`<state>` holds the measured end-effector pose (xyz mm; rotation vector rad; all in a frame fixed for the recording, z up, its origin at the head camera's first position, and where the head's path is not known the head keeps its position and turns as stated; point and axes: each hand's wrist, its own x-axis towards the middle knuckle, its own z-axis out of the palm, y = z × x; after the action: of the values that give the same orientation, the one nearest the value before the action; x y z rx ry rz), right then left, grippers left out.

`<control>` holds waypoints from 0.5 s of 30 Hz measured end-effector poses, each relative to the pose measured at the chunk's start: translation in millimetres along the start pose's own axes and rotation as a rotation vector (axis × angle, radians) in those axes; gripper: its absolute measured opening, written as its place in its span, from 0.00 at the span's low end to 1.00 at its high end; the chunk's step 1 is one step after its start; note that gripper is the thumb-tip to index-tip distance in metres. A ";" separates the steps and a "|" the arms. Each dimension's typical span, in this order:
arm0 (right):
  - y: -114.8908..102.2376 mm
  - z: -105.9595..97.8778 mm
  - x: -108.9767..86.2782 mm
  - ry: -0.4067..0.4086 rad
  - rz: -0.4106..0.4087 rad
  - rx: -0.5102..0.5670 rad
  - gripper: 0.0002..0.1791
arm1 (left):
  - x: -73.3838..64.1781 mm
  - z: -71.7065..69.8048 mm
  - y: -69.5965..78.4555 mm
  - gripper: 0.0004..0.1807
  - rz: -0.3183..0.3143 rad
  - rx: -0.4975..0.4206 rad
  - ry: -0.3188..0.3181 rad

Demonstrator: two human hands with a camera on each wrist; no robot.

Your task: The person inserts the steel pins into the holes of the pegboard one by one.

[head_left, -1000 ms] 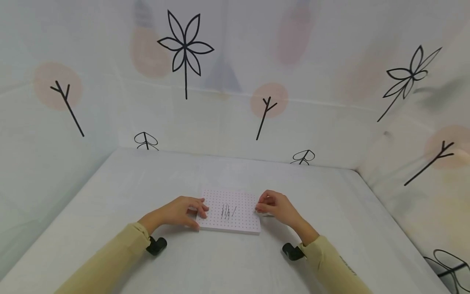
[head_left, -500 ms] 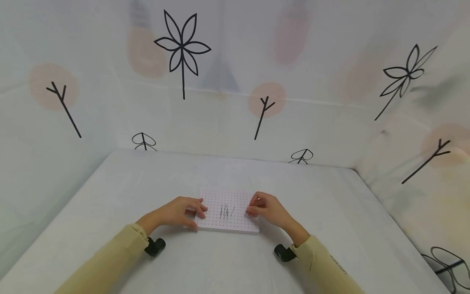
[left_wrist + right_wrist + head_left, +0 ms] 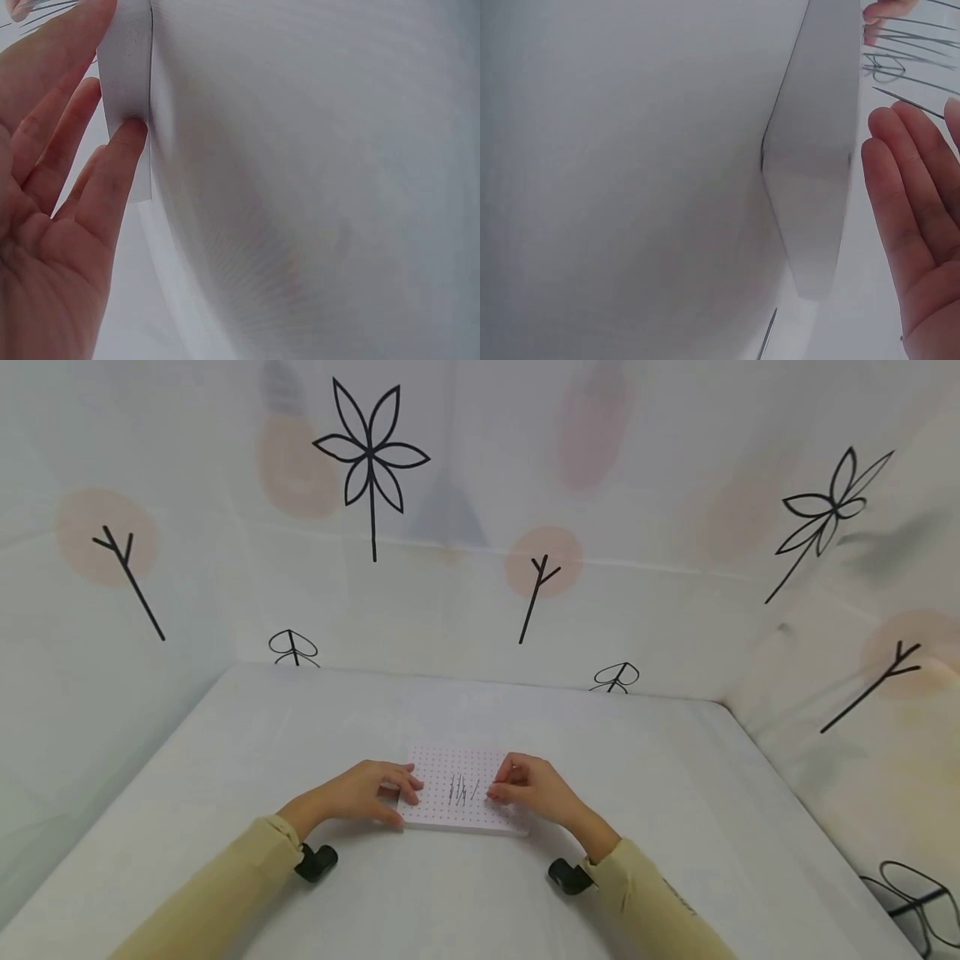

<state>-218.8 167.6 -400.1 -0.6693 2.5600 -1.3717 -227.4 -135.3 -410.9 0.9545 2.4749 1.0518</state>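
Observation:
A white dotted board (image 3: 438,817) lies on the table with several dark needles (image 3: 459,791) standing up from its middle. My left hand (image 3: 367,792) rests at the board's left edge. In the left wrist view its fingers (image 3: 112,176) are mostly straight, and one fingertip touches the board's side. Over the right part of the board, my right hand (image 3: 536,789) pinches a needle (image 3: 906,103), seen in the right wrist view with its pointed end toward the board. Part of that pinch lies outside the right wrist view.
Another needle (image 3: 767,334) lies on the table beside the board, in the right wrist view. A white cloth covers the table (image 3: 337,893), and patterned fabric walls (image 3: 465,602) rise behind and at both sides.
My right hand has moved left from the board's right edge to above its right part, close to the standing needles. My left hand stays at the left edge.

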 end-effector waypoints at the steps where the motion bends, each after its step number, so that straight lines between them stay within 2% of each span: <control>1: -0.3 0.8 0.5 -0.001 -0.007 -0.002 0.07 | 0.0 0.0 0.0 0.13 0.004 -0.001 0.000; 5: -2.2 4.2 3.1 -0.008 -0.034 -0.006 0.07 | 0.0 -0.6 -0.1 0.13 0.000 0.007 0.000; 15: -6.4 12.0 7.6 -0.023 -0.036 -0.037 0.07 | 0.6 -0.1 -0.7 0.13 0.000 0.016 -0.002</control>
<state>-219.4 152.0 -401.2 -0.7371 2.5732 -1.3220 -228.2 -135.3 -411.3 0.9595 2.4851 1.0322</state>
